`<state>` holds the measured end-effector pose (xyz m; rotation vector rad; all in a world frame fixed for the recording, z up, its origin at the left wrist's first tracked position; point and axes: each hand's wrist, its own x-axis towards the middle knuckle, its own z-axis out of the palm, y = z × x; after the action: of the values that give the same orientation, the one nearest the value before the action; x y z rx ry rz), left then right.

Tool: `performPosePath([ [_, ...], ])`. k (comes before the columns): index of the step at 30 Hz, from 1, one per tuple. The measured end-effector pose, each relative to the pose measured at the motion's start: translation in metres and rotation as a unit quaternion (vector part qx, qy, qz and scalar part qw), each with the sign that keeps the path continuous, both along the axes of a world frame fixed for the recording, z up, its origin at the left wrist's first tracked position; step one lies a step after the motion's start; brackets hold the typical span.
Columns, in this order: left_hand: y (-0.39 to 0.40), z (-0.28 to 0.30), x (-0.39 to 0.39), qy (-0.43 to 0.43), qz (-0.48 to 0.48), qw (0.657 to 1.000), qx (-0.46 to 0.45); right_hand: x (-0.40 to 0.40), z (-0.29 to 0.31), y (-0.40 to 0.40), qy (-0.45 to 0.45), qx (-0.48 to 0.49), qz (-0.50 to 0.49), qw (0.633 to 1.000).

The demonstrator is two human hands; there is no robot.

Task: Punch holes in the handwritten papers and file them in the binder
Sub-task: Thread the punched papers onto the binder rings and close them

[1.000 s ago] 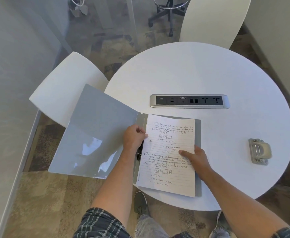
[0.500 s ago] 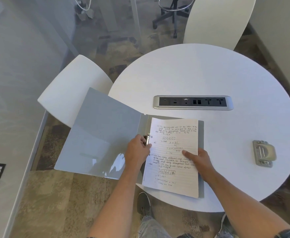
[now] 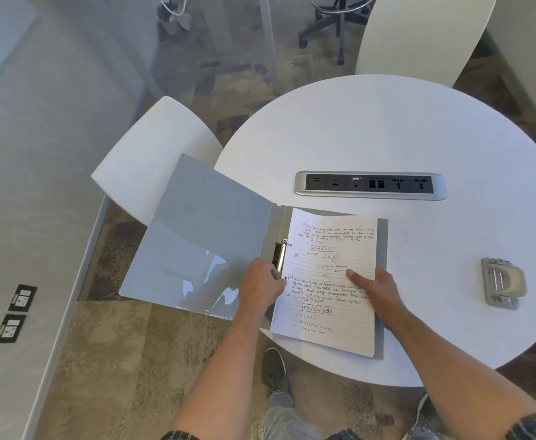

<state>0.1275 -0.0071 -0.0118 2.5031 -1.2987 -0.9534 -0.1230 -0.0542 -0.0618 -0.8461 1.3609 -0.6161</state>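
Handwritten papers (image 3: 330, 281) lie in the open binder (image 3: 209, 242) at lower centre of the frame, so this looks like the filing step: the left hand (image 3: 261, 285) curls its fingers at the sheets' punched edge by the metal clip (image 3: 280, 256), while the right hand (image 3: 377, 289) presses flat and open on the page. Against a second ago, the clip now stands exposed above the left hand, and the hole punch (image 3: 501, 282) stays at right. Next, I'd judge, the clip must close over the holes.
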Motion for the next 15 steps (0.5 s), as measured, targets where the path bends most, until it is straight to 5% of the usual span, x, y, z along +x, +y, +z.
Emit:
performPosePath([
  [15, -0.0044, 0.0027, 0.0075, 0.035, 0.042, 0.998, 0.001, -0.0001, 0.0013, 0.0001, -0.012, 0.010, 0.004, 1.000],
])
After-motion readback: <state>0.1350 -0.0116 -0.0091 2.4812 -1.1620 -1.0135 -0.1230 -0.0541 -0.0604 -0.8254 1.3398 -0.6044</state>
